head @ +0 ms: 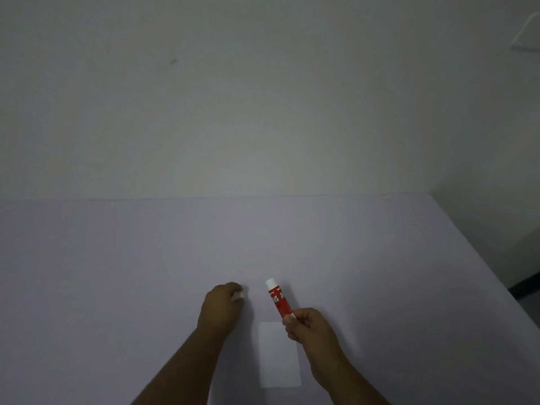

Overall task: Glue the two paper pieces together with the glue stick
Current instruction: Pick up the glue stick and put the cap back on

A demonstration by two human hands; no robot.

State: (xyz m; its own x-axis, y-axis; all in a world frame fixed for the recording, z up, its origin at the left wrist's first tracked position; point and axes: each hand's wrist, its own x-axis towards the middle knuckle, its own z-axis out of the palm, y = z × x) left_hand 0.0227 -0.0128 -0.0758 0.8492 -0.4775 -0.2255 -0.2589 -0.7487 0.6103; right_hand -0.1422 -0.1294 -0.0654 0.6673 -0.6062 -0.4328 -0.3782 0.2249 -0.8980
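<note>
Our left hand [223, 305] pinches a small white cap [239, 296] at the table [117, 273]. Our right hand [306, 325] grips the glue stick [278, 298], tip tilted up and away; the paper [277, 358] lies just below and toward us, nearer this hand.

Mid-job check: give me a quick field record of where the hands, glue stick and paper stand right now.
surface: pale lilac table
right hand: grips the lower end of the glue stick, above the paper's top right corner
glue stick: red body, white tip pointing up and away, tilted, off the table
left hand: closed on a small white object, possibly the cap; cannot confirm
paper: one white rectangle flat on the table between the forearms
second paper piece: not distinguishable
glue on paper: none visible
</note>
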